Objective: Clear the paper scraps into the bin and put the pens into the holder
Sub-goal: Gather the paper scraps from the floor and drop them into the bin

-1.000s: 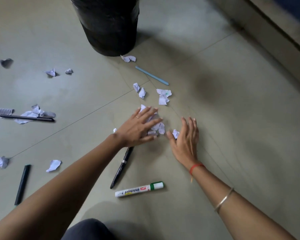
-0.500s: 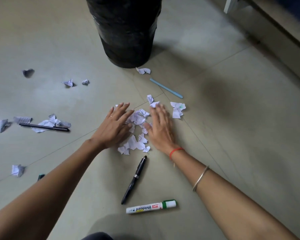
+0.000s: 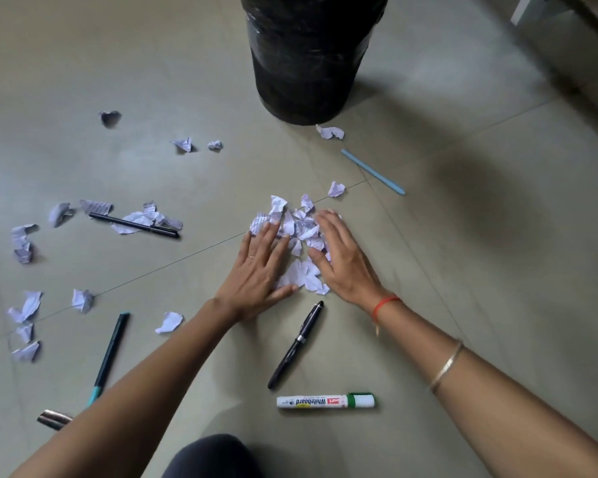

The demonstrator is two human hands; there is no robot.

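Floor tiles [image 3: 463,270] bear bin [image 3: 308,56], pens [image 3: 296,345], and scraps [image 3: 301,226] pressed by flat-fingered left hand [image 3: 256,274] and right hand [image 3: 346,267].

I read the bin [image 3: 311,56] as glossy black on an olive-grey floor [image 3: 463,270] ruled by thin dark joints, and the paper scraps [image 3: 301,229] in front of it as white tinged lilac, some with fine grey print. Near the bin's base lies a pale blue pen [image 3: 372,171]. Farther in front are a black pen [image 3: 296,345] with a silver band and a white marker [image 3: 325,401] with a green band and red-and-yellow label; off to its left, a dark pen [image 3: 109,355] with teal ends.
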